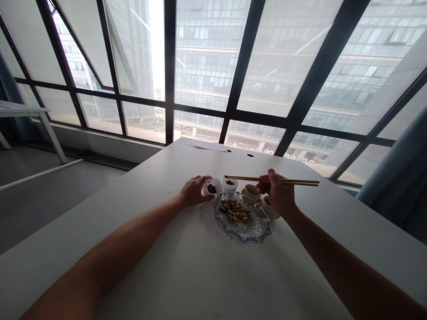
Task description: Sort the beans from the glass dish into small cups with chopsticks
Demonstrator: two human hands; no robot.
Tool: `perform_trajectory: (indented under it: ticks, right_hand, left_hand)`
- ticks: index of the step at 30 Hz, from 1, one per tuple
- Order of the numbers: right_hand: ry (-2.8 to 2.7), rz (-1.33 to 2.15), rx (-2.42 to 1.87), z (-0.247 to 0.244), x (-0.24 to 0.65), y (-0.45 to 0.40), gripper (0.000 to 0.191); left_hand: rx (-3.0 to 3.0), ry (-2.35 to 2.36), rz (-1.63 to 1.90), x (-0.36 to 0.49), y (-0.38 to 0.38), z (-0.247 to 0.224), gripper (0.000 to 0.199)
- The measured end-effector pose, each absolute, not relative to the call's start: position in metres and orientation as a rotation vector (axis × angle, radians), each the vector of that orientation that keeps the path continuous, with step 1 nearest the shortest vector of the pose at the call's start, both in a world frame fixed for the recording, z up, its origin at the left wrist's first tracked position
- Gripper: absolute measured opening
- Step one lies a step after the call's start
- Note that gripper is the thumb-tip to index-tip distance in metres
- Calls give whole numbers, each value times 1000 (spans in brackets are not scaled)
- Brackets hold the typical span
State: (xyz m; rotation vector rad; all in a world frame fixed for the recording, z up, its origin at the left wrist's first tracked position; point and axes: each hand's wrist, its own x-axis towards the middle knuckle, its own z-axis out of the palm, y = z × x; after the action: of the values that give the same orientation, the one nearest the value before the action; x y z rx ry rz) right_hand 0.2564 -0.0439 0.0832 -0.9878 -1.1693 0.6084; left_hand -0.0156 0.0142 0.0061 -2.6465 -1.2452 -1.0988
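Observation:
My left hand grips a small white cup that has dark pieces in it. In my right hand is a pair of chopsticks, held level and pointing left, their tips above a second white cup with some dark bits inside. A clear glass dish with a wavy rim stands just in front of the cups and holds a heap of brown nuts or shells. Two yellowish cups stand to its right, the nearer one partly behind my right hand.
Everything stands on a white table. A paper sheet lies at its far edge, near two dark round holes. Large windows rise behind. Another white table is at the left, and a blue curtain hangs at the right.

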Motion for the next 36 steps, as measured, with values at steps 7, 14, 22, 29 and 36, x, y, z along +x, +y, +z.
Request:
perform_trajectory:
  ticks: [7, 14, 22, 29, 36]
  right_hand:
    - [-1213, 677, -931, 82, 239, -53, 47]
    - [-1648, 613, -992, 72, 239, -75, 43]
    - [-1616, 581, -1057, 90, 270, -100, 47]
    - [-1878, 568, -1097, 78, 280, -109, 45]
    - [-1970, 514, -1072, 76, 279, -111, 43]
  left_hand:
    - [-2649, -1267, -1087, -15, 14, 6, 67]
    - [-2650, -1287, -1136, -16, 16, 3, 69]
    - [-2641, -1320, -1146, -17, 16, 3, 69]
    - [-2634, -1374, -1133, -18, 17, 2, 70]
    - [-2628, -1392, -1133, -17, 17, 2, 71]
